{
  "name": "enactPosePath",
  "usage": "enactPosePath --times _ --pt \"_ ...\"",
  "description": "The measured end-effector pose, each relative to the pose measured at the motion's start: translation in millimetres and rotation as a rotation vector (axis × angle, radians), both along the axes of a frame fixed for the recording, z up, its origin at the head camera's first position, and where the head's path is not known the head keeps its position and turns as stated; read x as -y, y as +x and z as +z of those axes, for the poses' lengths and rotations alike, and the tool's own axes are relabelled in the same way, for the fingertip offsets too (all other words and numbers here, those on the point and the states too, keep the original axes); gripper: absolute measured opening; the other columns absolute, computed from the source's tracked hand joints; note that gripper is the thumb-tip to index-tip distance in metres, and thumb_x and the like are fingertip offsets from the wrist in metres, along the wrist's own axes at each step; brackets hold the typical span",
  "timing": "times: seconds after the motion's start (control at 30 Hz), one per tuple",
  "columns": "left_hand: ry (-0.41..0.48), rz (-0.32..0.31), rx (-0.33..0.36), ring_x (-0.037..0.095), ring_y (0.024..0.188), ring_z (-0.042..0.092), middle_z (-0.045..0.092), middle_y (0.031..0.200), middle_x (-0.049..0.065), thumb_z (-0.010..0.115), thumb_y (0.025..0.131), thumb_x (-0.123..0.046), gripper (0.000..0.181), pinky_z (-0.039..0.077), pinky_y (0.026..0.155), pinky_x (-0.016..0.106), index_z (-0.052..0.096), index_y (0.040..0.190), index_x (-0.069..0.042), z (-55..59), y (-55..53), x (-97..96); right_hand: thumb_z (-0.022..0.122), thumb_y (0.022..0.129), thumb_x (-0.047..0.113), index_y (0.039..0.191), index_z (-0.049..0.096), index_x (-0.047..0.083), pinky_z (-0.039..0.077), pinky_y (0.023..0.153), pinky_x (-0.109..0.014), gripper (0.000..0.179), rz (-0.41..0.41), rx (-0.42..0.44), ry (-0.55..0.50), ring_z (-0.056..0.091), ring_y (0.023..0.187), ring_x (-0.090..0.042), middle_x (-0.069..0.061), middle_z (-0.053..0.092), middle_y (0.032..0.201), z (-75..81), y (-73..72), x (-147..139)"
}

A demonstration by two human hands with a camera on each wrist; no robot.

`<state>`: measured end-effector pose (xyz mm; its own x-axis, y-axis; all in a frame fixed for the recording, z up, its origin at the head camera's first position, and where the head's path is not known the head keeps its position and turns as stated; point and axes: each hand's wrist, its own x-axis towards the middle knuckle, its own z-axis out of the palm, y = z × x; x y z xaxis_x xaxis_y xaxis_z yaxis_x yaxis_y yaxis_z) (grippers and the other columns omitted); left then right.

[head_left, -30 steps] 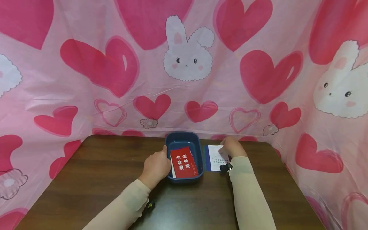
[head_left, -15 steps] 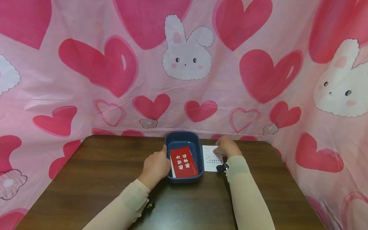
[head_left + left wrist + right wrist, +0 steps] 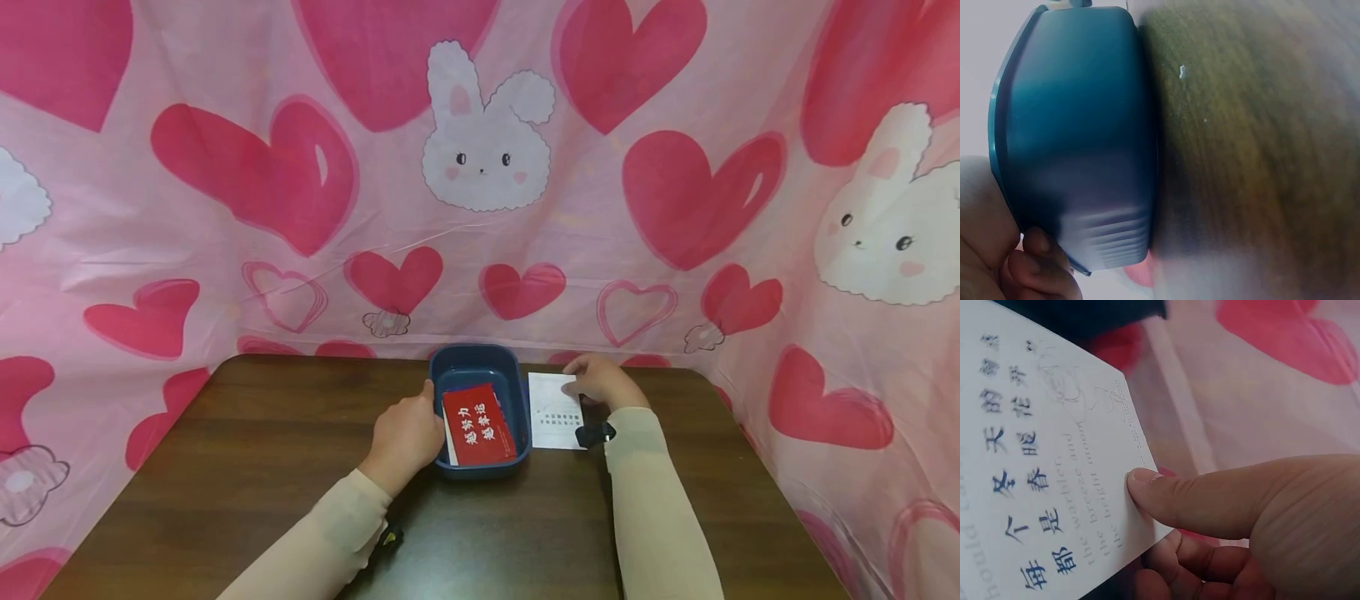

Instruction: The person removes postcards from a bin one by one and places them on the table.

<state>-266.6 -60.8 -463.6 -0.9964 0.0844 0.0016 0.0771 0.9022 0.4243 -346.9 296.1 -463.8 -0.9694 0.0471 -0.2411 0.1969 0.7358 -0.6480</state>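
In the head view, my left hand (image 3: 405, 433) grips the left rim of a dark blue plastic bin (image 3: 480, 357); the left wrist view shows its curled fingers (image 3: 1044, 265) at the side of the bin. Inside lies a red card (image 3: 480, 429) with white Chinese characters, on top of other cards mostly hidden beneath it. Just right of the bin, my right hand (image 3: 602, 383) pinches the far right edge of a white card (image 3: 553, 408). Blue Chinese characters and faint grey English text cover that card (image 3: 1054, 450) in the right wrist view, where my thumb (image 3: 1179, 497) lies on its printed face.
The bin stands on a dark wooden table (image 3: 300, 450), close to the back edge. A pink curtain (image 3: 480, 237) with hearts and rabbits hangs behind and at both sides. Small dark wrist devices (image 3: 596, 434) sit at the cuffs.
My right hand slid the white card left to the bin's side, covering the blue strip seen beside it earlier. The hand has since shifted slightly right along the card. My left hand stays on the bin.
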Motion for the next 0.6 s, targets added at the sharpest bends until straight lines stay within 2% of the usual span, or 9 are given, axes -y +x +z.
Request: enactPosePath --times 0.17,0.37,0.5,0.6 --pt "0.0 -0.004 -0.002 0.022 0.064 0.062 0.069 0.079 0.007 0.079 0.102 -0.031 0.08 0.062 0.063 0.04 0.048 0.171 -0.004 -0.4 0.4 1.1 0.089 0.097 0.017 0.133 0.077 0.006 0.065 0.1 -0.054 0.039 -0.014 -0.005 0.039 0.07 0.106 -0.036 -0.02 0.074 0.124 1.5 1.1 -7.7" --pt "0.002 -0.004 -0.011 0.023 0.066 0.063 0.073 0.085 0.01 0.079 0.101 -0.031 0.08 0.063 0.065 0.042 0.049 0.171 -0.003 -1.9 0.5 2.6 0.09 0.095 0.011 0.127 0.079 0.001 0.062 0.103 -0.06 0.036 0.018 -0.053 0.143 0.072 0.105 -0.038 -0.022 0.079 0.122 -6.6 1.1 -0.3" --pt "-0.001 -0.005 -0.016 0.023 0.067 0.064 0.076 0.089 0.011 0.081 0.101 -0.032 0.081 0.064 0.066 0.043 0.05 0.17 -0.004 -1.9 0.4 1.7 0.091 0.095 0.012 0.127 0.079 0.002 0.063 0.103 -0.06 0.036 0.01 -0.035 0.169 0.074 0.104 -0.038 -0.021 0.079 0.122 -6.8 0.4 1.8" --pt "-0.006 -0.007 -0.025 0.023 0.067 0.065 0.077 0.092 0.011 0.082 0.1 -0.033 0.082 0.065 0.068 0.044 0.05 0.17 -0.004 -2.8 0.2 0.1 0.09 0.097 0.018 0.129 0.078 0.003 0.061 0.106 -0.061 0.037 0.02 -0.028 0.166 0.072 0.109 -0.039 -0.021 0.077 0.126 -1.8 1.3 0.7"
